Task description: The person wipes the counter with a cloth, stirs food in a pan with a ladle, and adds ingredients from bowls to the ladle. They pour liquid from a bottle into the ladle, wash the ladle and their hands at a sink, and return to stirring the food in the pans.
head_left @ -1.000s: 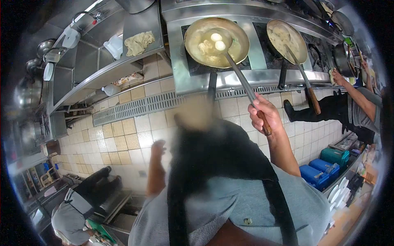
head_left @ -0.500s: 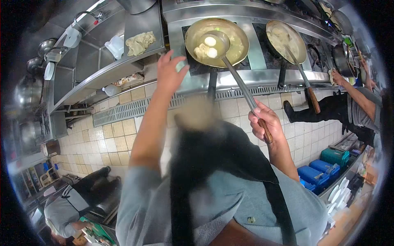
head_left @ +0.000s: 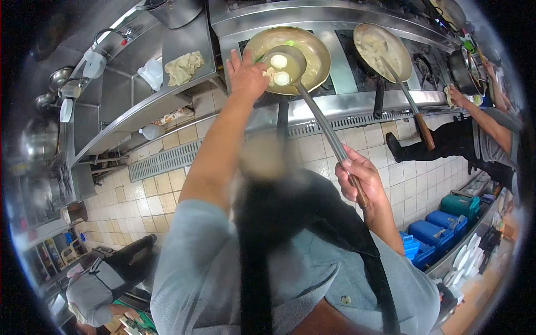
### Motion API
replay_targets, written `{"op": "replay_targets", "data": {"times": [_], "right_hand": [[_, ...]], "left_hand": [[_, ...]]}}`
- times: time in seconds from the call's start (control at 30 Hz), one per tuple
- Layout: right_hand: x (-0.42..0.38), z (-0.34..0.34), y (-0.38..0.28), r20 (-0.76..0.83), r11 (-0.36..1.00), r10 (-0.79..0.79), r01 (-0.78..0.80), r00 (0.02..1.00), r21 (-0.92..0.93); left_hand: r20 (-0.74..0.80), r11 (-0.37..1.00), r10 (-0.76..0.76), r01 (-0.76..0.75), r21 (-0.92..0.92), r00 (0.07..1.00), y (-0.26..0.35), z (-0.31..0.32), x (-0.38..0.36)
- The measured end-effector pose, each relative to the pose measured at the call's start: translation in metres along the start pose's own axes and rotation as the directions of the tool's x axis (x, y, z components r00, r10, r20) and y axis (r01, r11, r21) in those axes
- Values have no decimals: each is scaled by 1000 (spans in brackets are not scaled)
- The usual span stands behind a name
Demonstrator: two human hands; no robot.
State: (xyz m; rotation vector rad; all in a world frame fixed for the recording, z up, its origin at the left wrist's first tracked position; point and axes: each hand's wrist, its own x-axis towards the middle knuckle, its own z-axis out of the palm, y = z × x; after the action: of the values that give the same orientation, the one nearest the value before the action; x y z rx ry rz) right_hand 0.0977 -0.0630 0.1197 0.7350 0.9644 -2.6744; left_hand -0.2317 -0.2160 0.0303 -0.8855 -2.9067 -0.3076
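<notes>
My right hand (head_left: 361, 177) is wrapped round the wooden handle of a long metal ladle (head_left: 321, 114). The ladle's bowl sits inside a large frying pan (head_left: 319, 44) on the stove, holding two white round pieces that look like eggs (head_left: 279, 61), some pale bits and liquid. Over the pan's left rim reaches my left hand (head_left: 248, 78), fingers spread and thumb side close to the ladle bowl. Whether its fingertips touch the food is hard to tell. Thin liquid and a bit of green lie in the pan, whose dark handle (head_left: 283, 120) points towards me.
A second pan (head_left: 365, 36) with pale food and another ladle (head_left: 413, 103) stands to the right. On the left counter lie a crumpled cloth (head_left: 184, 68) and a white plastic jug (head_left: 151, 73). One person works at far right, another behind at lower left. Blue bins (head_left: 430, 233) stand at right.
My left hand has moved forward and right, from in front of the stove to the pan's left rim beside the ladle bowl. The right hand keeps its hold on the ladle.
</notes>
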Motion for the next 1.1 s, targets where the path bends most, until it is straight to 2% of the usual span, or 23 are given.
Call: {"op": "replay_targets", "data": {"times": [0.13,0.23,0.43,0.5,0.53,0.6,0.63,0.7,0.73,0.83,0.9,0.93,1.0,1.07,1.1], "right_hand": [[-1,-1,0,2,1000,-1,1,1000,-1],[-1,-2,0,3,1000,-3,3,1000,18],[4,-14,-3,40,992,-16,11,999,123],[5,-18,-6,94,974,-2,-20,996,226],[6,-18,-6,94,974,-1,-20,996,225],[6,-19,-7,73,980,-10,-5,997,199],[5,-16,-7,72,980,-8,-6,997,199],[4,-8,-10,-50,997,-57,54,997,-64],[5,-9,-8,-50,996,-55,52,997,-66],[10,-12,-10,-62,988,-114,106,992,-113],[12,-18,-18,-15,988,-70,72,997,133],[13,-18,-18,-14,989,-68,69,998,131],[16,-19,-19,42,983,-80,72,996,166],[18,-19,-22,33,986,-90,84,995,144],[18,-18,-23,22,987,-102,98,995,127]], "left_hand": [[-22,1000,10,-10,-15,1000,-7,10,4],[9,999,23,-23,45,1000,-8,9,2],[71,993,-95,100,-67,993,-21,20,4],[-70,986,-29,17,-166,997,-39,27,3],[-70,986,-30,18,-166,997,-45,24,1],[-139,938,-120,66,-341,983,-57,14,-12],[-138,937,-122,68,-342,983,-65,14,-20],[-315,941,-64,-48,-335,947,-86,13,-38],[-315,941,-66,-46,-336,947,-98,17,-49],[-269,926,-181,71,-370,946,-125,29,-92],[-194,884,-277,171,-435,941,-146,43,-129],[-131,861,-307,217,-461,943,-161,55,-150],[-47,813,-451,389,-433,891,-182,78,-195],[87,687,-577,540,-486,812,-185,86,-245],[127,673,-619,608,-421,775,-185,92,-273]]}}
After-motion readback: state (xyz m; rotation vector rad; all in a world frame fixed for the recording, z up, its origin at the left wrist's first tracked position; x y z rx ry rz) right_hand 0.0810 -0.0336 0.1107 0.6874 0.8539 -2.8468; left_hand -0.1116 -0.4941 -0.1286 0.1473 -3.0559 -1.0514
